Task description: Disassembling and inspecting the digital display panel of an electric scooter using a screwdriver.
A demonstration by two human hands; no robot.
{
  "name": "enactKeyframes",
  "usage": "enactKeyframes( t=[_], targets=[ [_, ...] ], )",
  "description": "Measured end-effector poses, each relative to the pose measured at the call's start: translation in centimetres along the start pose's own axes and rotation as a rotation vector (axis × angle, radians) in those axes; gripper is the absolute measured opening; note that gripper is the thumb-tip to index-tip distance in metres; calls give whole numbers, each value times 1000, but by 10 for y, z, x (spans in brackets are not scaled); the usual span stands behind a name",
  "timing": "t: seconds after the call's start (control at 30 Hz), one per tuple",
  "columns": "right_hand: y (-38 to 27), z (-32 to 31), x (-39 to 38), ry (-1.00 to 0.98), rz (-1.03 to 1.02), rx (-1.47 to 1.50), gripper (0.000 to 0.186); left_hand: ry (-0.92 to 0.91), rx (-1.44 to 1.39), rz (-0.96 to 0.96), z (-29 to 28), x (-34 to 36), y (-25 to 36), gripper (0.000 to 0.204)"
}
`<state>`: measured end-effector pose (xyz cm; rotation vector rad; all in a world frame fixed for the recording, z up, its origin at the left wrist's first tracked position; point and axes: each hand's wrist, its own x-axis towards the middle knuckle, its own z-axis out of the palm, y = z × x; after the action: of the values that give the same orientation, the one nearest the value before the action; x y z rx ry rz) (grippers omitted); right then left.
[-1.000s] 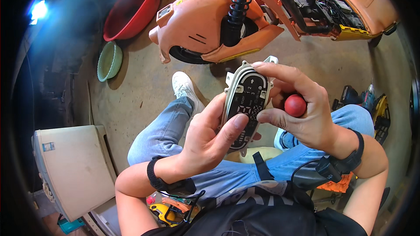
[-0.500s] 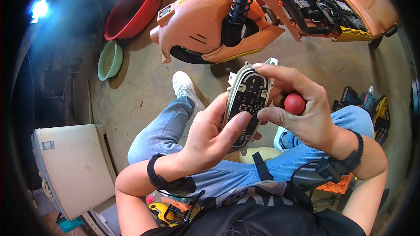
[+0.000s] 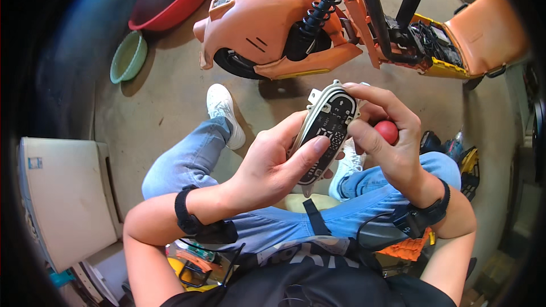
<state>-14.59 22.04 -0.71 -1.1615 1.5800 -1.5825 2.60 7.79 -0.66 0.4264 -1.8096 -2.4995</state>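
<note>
An oval scooter instrument panel [image 3: 331, 128], with a black face and a pale rim with mounting tabs, is held tilted above my lap. My left hand [image 3: 267, 162] grips its lower left side, thumb lying across the face. At the upper right edge, my right hand [image 3: 405, 156] pinches the panel with fingertips and thumb. A red ball-shaped piece [image 3: 387, 132] sits in the curl of that same hand; whether it is the end of a tool is hidden by the fingers.
An orange scooter [image 3: 267, 23] with black shock absorbers stands ahead, its rear compartment full of wiring. Red [image 3: 170, 0] and green [image 3: 129, 57] basins are at far left, a whitish box [image 3: 68, 199] at left. A power drill [image 3: 455, 146] lies at right.
My view has shifted a little. The right thumb has moved up along the panel's edge, and the panel leans slightly more to the right. Both hands keep their hold.
</note>
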Motion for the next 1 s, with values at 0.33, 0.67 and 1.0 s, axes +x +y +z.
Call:
enactKeyframes(
  t=[0.33,0.67,1.0],
  targets=[
    [-6,10,-2,103,185,-2,39,39,49,34,-8,-3,-7,38],
    [16,0,30,115,187,22,38,462,-184,261,-49,16,0,29],
    [150,32,48,-389,31,-774,28,610,14,411,-63,29,-4,27]
  ],
)
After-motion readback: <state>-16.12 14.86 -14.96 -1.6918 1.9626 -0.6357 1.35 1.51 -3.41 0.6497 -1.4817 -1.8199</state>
